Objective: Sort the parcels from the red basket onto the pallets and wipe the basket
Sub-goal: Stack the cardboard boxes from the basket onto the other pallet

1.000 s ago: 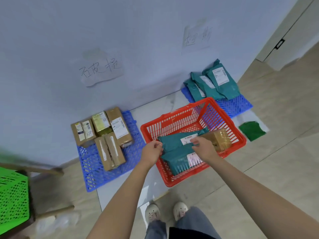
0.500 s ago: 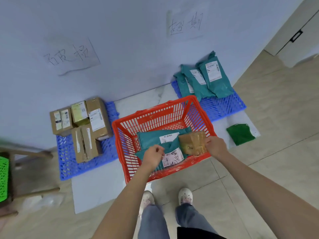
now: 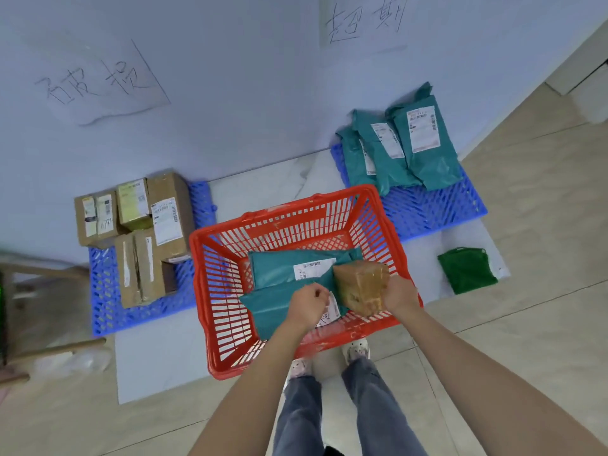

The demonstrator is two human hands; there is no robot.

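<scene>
Nearest: two feet in pale shoes [image 3: 329,357] and jeans, on a tiled floor. Left hand [image 3: 307,306]: fingers curled into a narrow pinch on the near teal mailer bag [image 3: 268,306], at its white label. Right hand [image 3: 399,296]: closed around a brown taped box [image 3: 360,286], held tilted over the right near corner of the basket. Red basket [image 3: 227,324]: slatted plastic, standing on a white floor sheet [image 3: 158,366]; contents, two teal mailer bags, the second [image 3: 289,264] lying behind the first, label up. Right of basket: green folded cloth [image 3: 467,269] on the sheet, apart from the basket. Left: blue pallet [image 3: 105,304] bearing five brown cardboard boxes [image 3: 148,232], close together, against the wall. Far right: second blue pallet [image 3: 431,209] bearing three teal mailer bags [image 3: 401,146], overlapped, labels up. Wall: one handwritten paper sign [image 3: 102,80] above the box pallet, another [image 3: 365,19] above the bag pallet. Far left edge: wooden chair legs [image 3: 39,268], blurred.
</scene>
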